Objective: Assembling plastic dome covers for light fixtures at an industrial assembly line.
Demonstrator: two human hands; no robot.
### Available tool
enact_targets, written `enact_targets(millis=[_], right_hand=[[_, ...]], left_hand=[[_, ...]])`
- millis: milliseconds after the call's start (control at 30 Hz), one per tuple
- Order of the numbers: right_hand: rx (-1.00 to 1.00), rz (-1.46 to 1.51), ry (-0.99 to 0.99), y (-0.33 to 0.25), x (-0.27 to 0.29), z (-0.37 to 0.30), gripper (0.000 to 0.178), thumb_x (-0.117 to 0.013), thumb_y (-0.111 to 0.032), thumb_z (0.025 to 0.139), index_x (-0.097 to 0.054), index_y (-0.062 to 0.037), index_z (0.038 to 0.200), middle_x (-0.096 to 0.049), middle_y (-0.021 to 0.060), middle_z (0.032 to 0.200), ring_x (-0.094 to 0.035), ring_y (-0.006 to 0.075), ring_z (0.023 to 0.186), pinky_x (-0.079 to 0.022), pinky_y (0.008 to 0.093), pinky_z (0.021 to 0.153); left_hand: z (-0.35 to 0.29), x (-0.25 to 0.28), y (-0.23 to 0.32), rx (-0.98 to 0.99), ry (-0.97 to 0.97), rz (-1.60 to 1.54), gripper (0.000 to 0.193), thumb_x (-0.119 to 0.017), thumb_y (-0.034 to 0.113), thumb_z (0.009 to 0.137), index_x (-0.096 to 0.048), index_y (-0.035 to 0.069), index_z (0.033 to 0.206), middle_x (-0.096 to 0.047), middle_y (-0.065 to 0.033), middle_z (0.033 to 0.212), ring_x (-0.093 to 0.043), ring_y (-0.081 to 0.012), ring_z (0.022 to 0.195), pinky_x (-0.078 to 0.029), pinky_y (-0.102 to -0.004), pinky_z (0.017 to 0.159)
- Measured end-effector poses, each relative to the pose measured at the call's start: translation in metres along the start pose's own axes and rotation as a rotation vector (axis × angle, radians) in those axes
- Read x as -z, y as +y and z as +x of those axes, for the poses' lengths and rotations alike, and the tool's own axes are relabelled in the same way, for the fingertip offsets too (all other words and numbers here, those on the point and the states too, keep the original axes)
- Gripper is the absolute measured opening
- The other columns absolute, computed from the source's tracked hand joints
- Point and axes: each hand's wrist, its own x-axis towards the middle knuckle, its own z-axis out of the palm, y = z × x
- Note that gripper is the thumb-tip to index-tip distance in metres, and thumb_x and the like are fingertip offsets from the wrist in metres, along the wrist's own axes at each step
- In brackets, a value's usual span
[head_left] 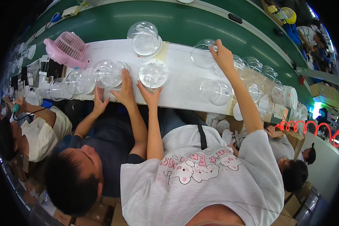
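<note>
My left hand has its thumb and fingers curved round the near rim of a round white base with a clear, shiny middle. That base lies on a white board. Out to the right, my right hand pinches the small knob at the top of a clear plastic dome. The dome appears tilted over the board's far edge; whether it touches the board I cannot tell. Beyond the left-hand base stands another clear dome on a white base. Closer in, more clear domes lie on their sides.
At my left, a co-worker's hands hold a domed piece. A pink fan stands at the far left of the white board. Several domes and stacked white bases crowd the right. A red coiled hose hangs there.
</note>
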Motion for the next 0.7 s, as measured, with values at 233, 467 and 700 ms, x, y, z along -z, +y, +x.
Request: enact_targets(millis=[233,467,700], right_hand=[[0.279,0.225,-0.055,-0.122,0.037,-0.018,0.023,-0.063,-0.026,0.080,-0.050,-0.0084,0.088,-0.059,0.0080,0.069,-0.057,0.0254,0.054,-0.044,0.0346,0.050],[0.485,0.218,0.019,-0.162,0.036,-0.009,0.025,-0.068,-0.024,0.077,-0.052,-0.0064,0.086,-0.050,0.0045,0.057,-0.046,0.0158,0.046,-0.039,0.0280,0.045],[0.465,0.259,-0.107,-0.173,0.042,-0.005,0.024,-0.066,-0.026,0.078,-0.053,-0.0083,0.087,-0.053,0.0056,0.061,-0.052,0.0192,0.051,-0.041,0.0293,0.048]], left_hand=[[0.004,-0.007,-0.004,-0.052,0.008,0.033,0.113,-0.086,0.022,0.051,-0.018,0.000,0.138,-0.021,-0.0261,0.141,-0.013,-0.0441,0.132,-0.018,-0.0475,0.107],[0.004,-0.006,-0.006,-0.042,0.055,0.028,0.112,-0.085,0.026,0.053,-0.017,0.000,0.138,-0.021,-0.0251,0.141,-0.014,-0.0435,0.132,-0.018,-0.0471,0.107],[0.001,-0.003,-0.001,-0.014,0.041,0.010,0.110,-0.084,0.024,0.054,-0.017,0.000,0.138,-0.021,-0.0247,0.141,-0.013,-0.0431,0.133,-0.017,-0.0472,0.107]])
